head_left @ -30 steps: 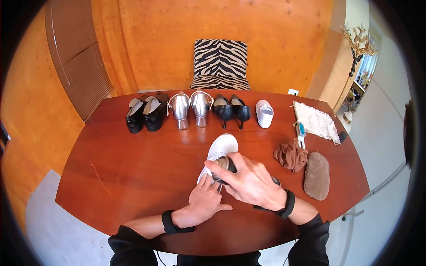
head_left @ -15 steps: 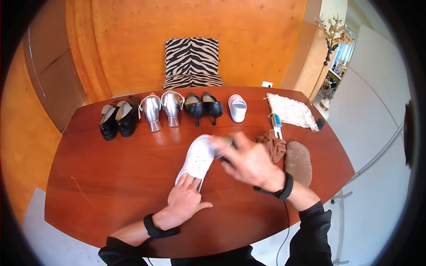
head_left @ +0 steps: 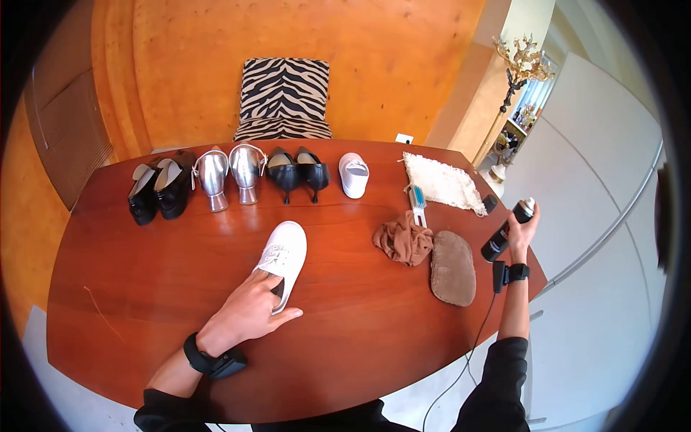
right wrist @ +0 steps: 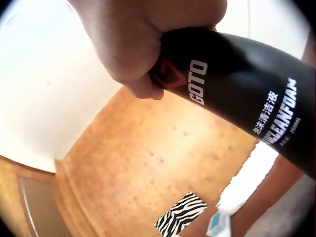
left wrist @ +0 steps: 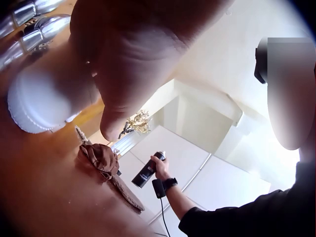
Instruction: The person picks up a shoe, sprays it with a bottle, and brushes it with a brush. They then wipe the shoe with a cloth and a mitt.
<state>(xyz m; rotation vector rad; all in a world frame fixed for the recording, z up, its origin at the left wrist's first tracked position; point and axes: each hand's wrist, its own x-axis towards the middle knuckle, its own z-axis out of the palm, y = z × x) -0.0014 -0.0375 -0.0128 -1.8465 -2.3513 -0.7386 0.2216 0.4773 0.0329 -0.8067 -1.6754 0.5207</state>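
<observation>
A white lace-up sneaker lies on the table in front of me, toe pointing away. My left hand reaches into its opening, with the fingertips hidden inside and the thumb stretched out to the side. In the left wrist view the sneaker's pale toe shows beyond the palm. Out at the table's right edge, my right hand grips a black spray can near its top, white nozzle up and the can tilted. The right wrist view shows fingers wrapped round the can, whose label reads "CLEANFOAM".
Along the back stand black shoes, silver heels, black heels and another white sneaker. On the right lie a brown cloth, a brown fuzzy pad, a brush, a white towel and a small black cap.
My right hand has carried the spray can away from the sneaker to the table's right edge. My left hand stays at the sneaker, its fingers now deeper in the opening. The head view has turned right.
</observation>
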